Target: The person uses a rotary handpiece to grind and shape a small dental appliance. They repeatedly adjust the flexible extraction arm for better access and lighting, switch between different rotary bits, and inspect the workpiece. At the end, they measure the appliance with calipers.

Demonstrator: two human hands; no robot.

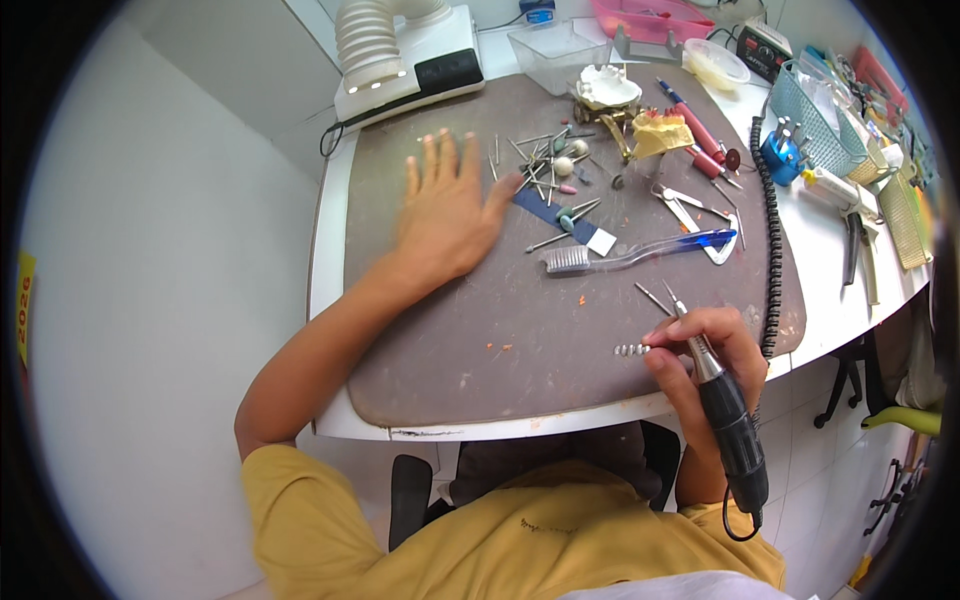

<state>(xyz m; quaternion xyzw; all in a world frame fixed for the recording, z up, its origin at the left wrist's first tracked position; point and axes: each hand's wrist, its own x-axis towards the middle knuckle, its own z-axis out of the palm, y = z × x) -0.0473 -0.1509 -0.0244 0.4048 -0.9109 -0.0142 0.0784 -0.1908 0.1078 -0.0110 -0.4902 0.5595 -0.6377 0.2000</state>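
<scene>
My left hand (443,215) lies palm down on the brown mat with its fingers spread and nothing in it. Its thumb reaches to a loose pile of rotary burs and polishing points (550,165), beside a dark blue strip (541,206). Near the mat's front right, my right hand (715,345) grips a black and silver rotary handpiece (733,425), whose thin bur points up and away. Between that hand's fingertips is a short row of small silvery metal pieces (631,350), resembling a dental bridge. A loose bur (654,298) lies just beyond.
A clear toothbrush (640,252) and a white caliper (700,225) lie mid-mat. Dental casts (607,88) stand behind. A coiled black cord (772,240) runs along the right. Beyond it are a blue bur stand (782,160) and baskets (815,120). A suction unit (420,75) stands back left.
</scene>
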